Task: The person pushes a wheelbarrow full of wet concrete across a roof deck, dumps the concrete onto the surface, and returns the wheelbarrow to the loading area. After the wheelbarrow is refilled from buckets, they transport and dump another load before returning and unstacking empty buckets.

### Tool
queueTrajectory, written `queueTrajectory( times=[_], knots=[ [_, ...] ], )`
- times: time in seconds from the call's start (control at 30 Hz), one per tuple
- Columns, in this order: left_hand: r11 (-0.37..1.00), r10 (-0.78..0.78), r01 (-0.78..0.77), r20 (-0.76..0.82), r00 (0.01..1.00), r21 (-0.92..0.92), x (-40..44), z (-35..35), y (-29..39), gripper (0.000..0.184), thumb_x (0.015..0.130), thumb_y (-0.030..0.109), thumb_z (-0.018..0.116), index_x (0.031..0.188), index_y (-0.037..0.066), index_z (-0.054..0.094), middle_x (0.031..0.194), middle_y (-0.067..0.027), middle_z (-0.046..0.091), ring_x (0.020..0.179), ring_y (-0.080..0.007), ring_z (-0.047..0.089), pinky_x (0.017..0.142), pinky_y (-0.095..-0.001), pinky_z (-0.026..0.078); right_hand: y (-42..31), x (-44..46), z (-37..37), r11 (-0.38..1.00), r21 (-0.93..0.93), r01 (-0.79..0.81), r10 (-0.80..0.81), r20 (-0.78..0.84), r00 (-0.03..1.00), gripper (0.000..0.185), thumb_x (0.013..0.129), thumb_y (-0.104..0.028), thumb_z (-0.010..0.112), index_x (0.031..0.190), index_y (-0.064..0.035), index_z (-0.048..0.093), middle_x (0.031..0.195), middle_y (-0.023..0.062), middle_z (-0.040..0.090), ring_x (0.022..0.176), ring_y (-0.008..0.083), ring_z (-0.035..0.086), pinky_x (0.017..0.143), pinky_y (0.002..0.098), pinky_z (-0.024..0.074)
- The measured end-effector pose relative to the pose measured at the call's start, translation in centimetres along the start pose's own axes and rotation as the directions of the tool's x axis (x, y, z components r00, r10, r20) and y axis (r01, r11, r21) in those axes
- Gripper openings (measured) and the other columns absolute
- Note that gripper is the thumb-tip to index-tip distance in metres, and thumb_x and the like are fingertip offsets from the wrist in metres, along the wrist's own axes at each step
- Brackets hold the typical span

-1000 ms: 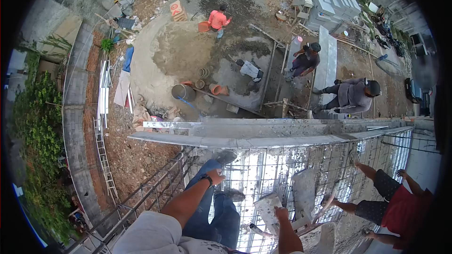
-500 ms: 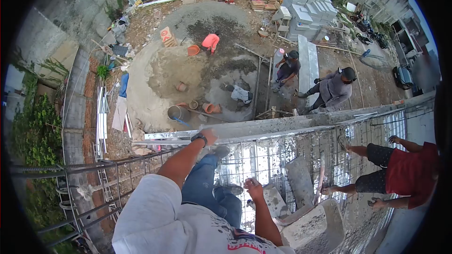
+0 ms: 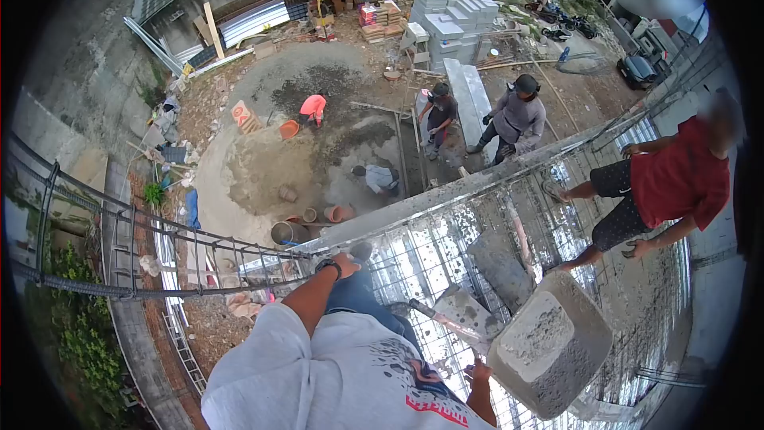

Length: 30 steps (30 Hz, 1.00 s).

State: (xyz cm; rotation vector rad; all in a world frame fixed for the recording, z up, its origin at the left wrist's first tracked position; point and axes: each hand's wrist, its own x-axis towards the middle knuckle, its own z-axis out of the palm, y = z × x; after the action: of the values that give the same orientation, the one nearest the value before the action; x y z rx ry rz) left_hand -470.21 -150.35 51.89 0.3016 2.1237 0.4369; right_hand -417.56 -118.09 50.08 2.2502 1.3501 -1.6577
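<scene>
My left hand (image 3: 344,264), with a dark watch at its wrist, is by the near end of the concrete beam, above my jeans. Its fingers look loosely stretched, with nothing seen in them; whether it touches the beam I cannot tell. Low in the view, my right hand (image 3: 477,373) has its fingers apart and holds nothing. Just right of it is a mortar-caked tub (image 3: 549,342), shaped like a wheelbarrow tray. A mortar-smeared flat blade (image 3: 468,314) with a handle lies between the hand and a grey slab-like piece (image 3: 500,264).
Steel mesh (image 3: 430,251) covers the shiny metal decking. A rebar cage (image 3: 159,227) runs along the left. The concrete beam (image 3: 382,219) edges a drop to the yard. A person in a red shirt (image 3: 680,167) stands at right; several people work below near buckets (image 3: 290,232).
The view has swung, and the tub shows more fully. My right hand is now lower, close beside the tub. My left hand appears nearer my body. The red-shirted person stands more upright.
</scene>
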Motion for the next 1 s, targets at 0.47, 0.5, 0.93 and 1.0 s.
queueTrajectory(
  times=[0.47,0.5,0.93,1.0],
  knots=[
    [0.993,0.104,-0.105,0.018,0.994,0.060,3.9,-0.5,4.8,0.065,0.076,0.050,0.061,0.123,0.005,0.057,0.128,-0.0200,0.053,0.119,-0.0339,0.050,0.101,-0.0379,0.039,1.4,-8.2,9.5,0.988,0.063,-0.140,0.132,0.120,0.984,0.029,0.089,-0.025,0.057,0.104,-0.0005,0.062,0.088,0.0167,0.065,0.077,0.0292,0.064,0.064,0.0422,0.0515],
    [0.995,0.093,-0.094,0.014,0.996,0.045,6.0,0.0,4.0,0.065,0.076,0.050,0.061,0.123,0.006,0.057,0.128,-0.0204,0.053,0.119,-0.0341,0.050,0.100,-0.0378,0.039,1.2,-7.1,10.1,0.983,0.152,-0.101,0.083,0.118,0.989,0.027,0.089,-0.022,0.057,0.105,0.0001,0.059,0.082,0.0139,0.063,0.071,0.0293,0.063,0.053,0.0430,0.0503],
    [1.000,-0.010,0.010,-0.003,1.000,-0.026,14.7,-9.0,-0.8,0.055,0.071,0.039,0.064,0.114,0.005,0.062,0.117,-0.0201,0.060,0.111,-0.0318,0.056,0.095,-0.0363,0.044,-16.5,-9.2,15.7,0.988,0.140,0.059,-0.067,0.051,0.996,0.026,0.090,-0.025,0.059,0.102,-0.0017,0.058,0.076,0.0058,0.060,0.058,0.0159,0.059,0.043,0.0289,0.0432],
    [0.998,-0.041,0.035,0.122,0.992,0.048,11.1,-14.7,2.3,0.049,0.072,0.032,0.057,0.114,0.007,0.062,0.120,-0.0185,0.058,0.115,-0.0316,0.054,0.097,-0.0365,0.042,-18.6,-9.3,16.7,0.989,0.066,0.136,-0.143,0.106,0.984,0.032,0.090,-0.029,0.055,0.110,-0.0036,0.055,0.087,0.0120,0.063,0.071,0.0228,0.062,0.057,0.0361,0.0481]
  ],
)
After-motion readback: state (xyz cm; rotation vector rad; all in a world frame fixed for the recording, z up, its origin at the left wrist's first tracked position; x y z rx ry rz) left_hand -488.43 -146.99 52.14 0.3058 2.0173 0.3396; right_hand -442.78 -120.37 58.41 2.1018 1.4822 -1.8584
